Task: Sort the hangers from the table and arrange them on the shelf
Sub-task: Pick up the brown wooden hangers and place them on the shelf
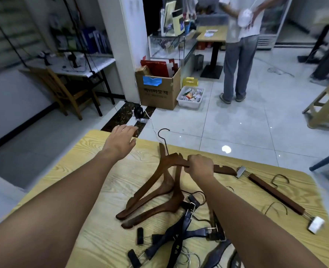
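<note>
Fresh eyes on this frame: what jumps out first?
The right hand grips one of two overlapping dark brown wooden coat hangers mid-table. The left hand reaches, fingers open, toward the far edge of the pale yellow wood-grain table. Nearest the camera lies a tangle of dark blue clip hangers.

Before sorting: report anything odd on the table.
The dark hangers lie tangled in a heap at the table's near edge. A wire hook beside the clip bar looks detached, though that is unclear.
</note>
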The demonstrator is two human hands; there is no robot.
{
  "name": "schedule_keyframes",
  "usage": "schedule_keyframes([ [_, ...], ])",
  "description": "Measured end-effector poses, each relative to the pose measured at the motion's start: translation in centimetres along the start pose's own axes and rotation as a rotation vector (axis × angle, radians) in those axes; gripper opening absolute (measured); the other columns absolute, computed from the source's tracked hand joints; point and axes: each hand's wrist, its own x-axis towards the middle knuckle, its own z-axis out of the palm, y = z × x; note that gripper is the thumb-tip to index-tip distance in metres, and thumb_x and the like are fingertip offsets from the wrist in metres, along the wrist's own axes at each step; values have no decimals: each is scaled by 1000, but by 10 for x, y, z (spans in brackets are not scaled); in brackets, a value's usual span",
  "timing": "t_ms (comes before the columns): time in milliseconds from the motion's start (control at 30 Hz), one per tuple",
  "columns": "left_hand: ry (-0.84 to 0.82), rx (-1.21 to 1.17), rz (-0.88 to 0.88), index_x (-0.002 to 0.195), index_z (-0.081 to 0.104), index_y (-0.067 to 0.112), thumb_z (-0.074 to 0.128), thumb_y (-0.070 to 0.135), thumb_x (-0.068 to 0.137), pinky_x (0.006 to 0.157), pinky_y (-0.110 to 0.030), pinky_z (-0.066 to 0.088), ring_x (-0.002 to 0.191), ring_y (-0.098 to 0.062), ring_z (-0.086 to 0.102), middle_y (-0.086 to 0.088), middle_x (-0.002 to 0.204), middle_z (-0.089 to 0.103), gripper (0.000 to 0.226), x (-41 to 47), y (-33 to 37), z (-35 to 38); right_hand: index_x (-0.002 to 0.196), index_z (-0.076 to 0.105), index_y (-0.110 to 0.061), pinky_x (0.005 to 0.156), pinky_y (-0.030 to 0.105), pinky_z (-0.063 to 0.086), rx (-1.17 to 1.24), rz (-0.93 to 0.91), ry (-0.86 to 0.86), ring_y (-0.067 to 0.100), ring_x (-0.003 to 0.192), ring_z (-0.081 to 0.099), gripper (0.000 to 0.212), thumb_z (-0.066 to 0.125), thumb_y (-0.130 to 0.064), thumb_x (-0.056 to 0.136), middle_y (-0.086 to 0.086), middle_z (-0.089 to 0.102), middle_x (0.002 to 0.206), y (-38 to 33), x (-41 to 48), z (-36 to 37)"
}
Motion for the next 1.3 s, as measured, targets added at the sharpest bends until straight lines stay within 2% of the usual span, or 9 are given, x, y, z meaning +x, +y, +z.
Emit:
schedule_keyframes([
  [233,53,-4,27,143,36,16,40,25,98,115,-33,21,136,-20,34,-1,145,43,45,13,28,-26,104,62,-13,67,28,35,16,126,95,25,95,64,25,61,-34,90,5,65,103,26,2,-40],
  [567,-45,50,47,143,35,17,40,24,98,113,-36,25,135,-23,37,-3,145,44,46,32,20,-7,100,63,-12,64,27,34,183,431,190,28,89,65,18,60,-25,89,7,67,96,80,7,-52],
  [733,-137,67,84,145,33,15,42,22,99,112,-34,26,136,-24,36,-5,147,41,48,44,10,11,97,64,-14,64,26,35,117,390,165,25,77,59,18,64,-29,86,4,62,83,94,9,-40],
  [867,-217,76,206,147,28,17,42,24,99,114,-33,25,138,-21,33,-2,151,35,51,61,22,44,96,64,-17,64,25,34,75,323,97,25,85,63,16,64,-28,84,3,65,89,90,18,-26],
  [967,-281,93,311,148,26,18,42,23,98,115,-33,23,138,-21,33,0,152,33,52,75,30,71,93,66,-18,63,25,34,75,282,82,25,83,63,15,63,-26,82,1,59,81,87,25,-16],
  [1133,-310,74,409,146,30,18,44,21,97,115,-32,23,138,-21,33,-1,150,35,51,95,42,111,93,66,-21,64,26,35,77,275,44,24,77,58,16,61,-29,80,1,65,87,86,40,3],
  [1300,-385,99,511,145,31,20,45,22,97,115,-32,24,136,-20,34,1,149,37,51,113,50,153,94,66,-22,64,27,33,65,255,14,24,85,62,16,62,-31,81,-1,61,82,83,55,21],
])
